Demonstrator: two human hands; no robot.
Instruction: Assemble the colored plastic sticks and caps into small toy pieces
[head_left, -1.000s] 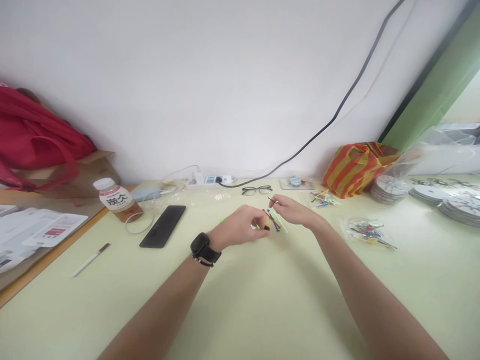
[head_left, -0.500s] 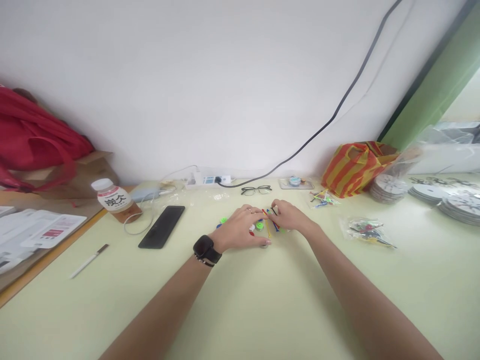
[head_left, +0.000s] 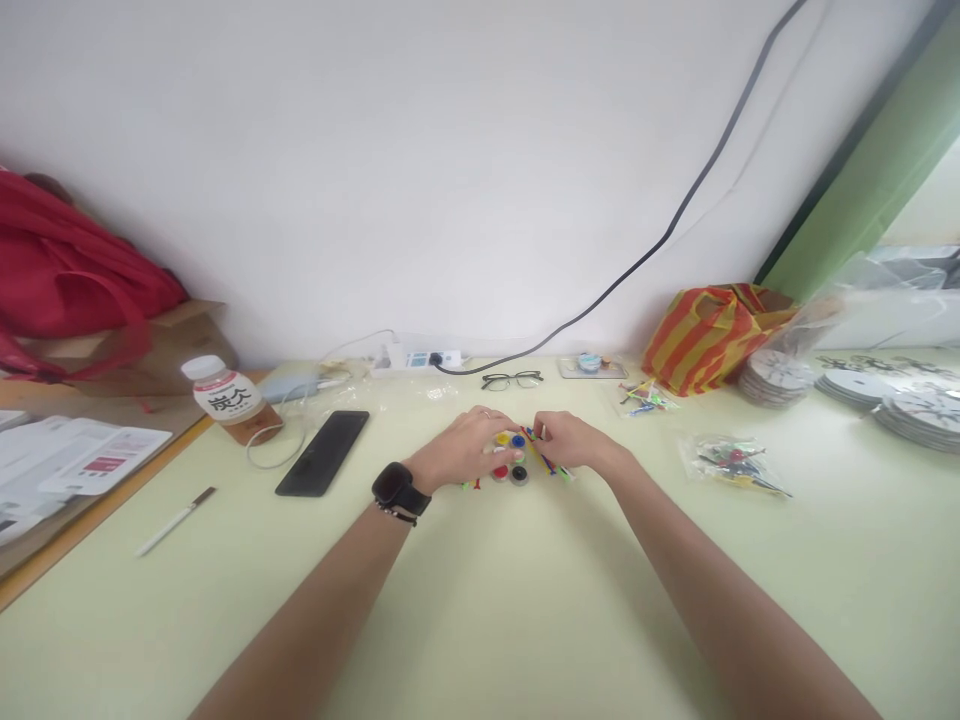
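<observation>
Small round pieces with coloured tops (head_left: 519,473), in black, red, blue and yellow, sit in a cluster at the middle of the table. Over their left side reaches my left hand (head_left: 459,448), palm down, fingers and thumb apart. Its thumb lies across some of the pieces. To their right lie several thin coloured plastic sticks (head_left: 551,466), slanting and close together. My right hand (head_left: 571,440) is beside the sticks with its fingers curled in at their upper end; what is between the fingertips is hidden. A red stick end (head_left: 477,484) pokes out below my left hand.
Left of my hands are a black phone (head_left: 324,455), a white pen (head_left: 177,522) and a drink bottle (head_left: 231,398). Glasses (head_left: 512,381) and a power strip (head_left: 416,362) lie toward the wall. Plastic packets (head_left: 735,464), a striped bag (head_left: 709,340) and stacked discs (head_left: 926,415) are on the right.
My left hand has drawn back to the left, uncovering more of the round pieces. My right hand has shifted slightly left and down, its fingers more curled.
</observation>
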